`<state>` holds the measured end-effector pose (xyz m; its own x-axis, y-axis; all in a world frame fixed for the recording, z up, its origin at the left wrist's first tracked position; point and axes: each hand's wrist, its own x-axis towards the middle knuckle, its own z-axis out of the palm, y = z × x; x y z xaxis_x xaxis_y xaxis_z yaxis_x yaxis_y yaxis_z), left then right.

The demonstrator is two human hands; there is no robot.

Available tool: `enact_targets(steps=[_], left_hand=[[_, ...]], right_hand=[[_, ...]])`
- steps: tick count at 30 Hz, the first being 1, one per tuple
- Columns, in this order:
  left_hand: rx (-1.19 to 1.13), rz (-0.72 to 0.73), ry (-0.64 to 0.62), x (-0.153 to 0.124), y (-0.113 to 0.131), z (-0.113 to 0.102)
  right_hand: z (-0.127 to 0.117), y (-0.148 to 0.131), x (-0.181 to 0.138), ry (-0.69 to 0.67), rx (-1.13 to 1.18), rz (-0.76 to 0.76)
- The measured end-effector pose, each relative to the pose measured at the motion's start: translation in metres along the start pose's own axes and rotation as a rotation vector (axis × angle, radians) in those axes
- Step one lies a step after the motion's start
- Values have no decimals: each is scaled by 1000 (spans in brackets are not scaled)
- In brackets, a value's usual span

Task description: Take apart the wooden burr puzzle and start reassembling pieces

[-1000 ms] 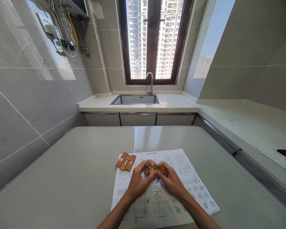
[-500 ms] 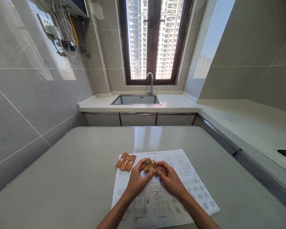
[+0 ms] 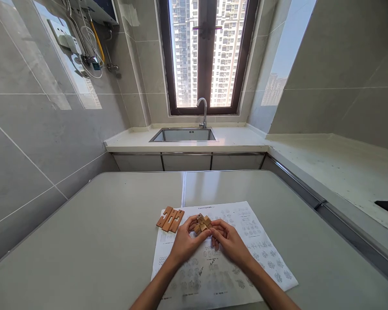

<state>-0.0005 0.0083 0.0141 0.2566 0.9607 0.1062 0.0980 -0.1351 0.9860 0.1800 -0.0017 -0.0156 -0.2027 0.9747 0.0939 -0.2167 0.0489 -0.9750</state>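
Note:
A small wooden interlocking puzzle (image 3: 202, 224) of crossed light-brown blocks sits between my two hands, above a printed sheet. My left hand (image 3: 186, 242) grips it from the left, thumb along its near side. From the right, my right hand (image 3: 228, 239) pinches its edge with thumb and forefinger, the other fingers curled below. Part of the puzzle is hidden by the fingers. Left of the hands lie several flat, notched wooden pieces (image 3: 170, 219), side by side, partly over the sheet's upper left corner. The white instruction sheet (image 3: 245, 258) carries small line drawings and handwritten tick marks.
The sheet lies on a pale table (image 3: 84, 254) with a seam down its far half. Beyond stands a white counter (image 3: 236, 137) with a steel sink (image 3: 184, 135) and a faucet (image 3: 204, 113) under a window. Another counter (image 3: 342, 163) runs along the right.
The puzzle has tilted slightly between my fingers. My right hand's lower fingers have shifted down a little below it. The flat wooden pieces and the sheet stay put.

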Motion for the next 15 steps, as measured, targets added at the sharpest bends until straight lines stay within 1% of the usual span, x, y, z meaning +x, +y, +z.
enact_targets(steps=[3, 8, 12, 15], left_hand=[[22, 1, -9, 0, -3, 0], [35, 19, 30, -1, -9, 3], [4, -2, 28, -2, -7, 4], [4, -16, 40, -2, -6, 4]], right_hand=[[-1, 0, 0, 26, 3, -2], [-2, -4, -1, 25, -12, 8], [1, -3, -1, 26, 20, 8], [3, 0, -2, 52, 52, 6]])
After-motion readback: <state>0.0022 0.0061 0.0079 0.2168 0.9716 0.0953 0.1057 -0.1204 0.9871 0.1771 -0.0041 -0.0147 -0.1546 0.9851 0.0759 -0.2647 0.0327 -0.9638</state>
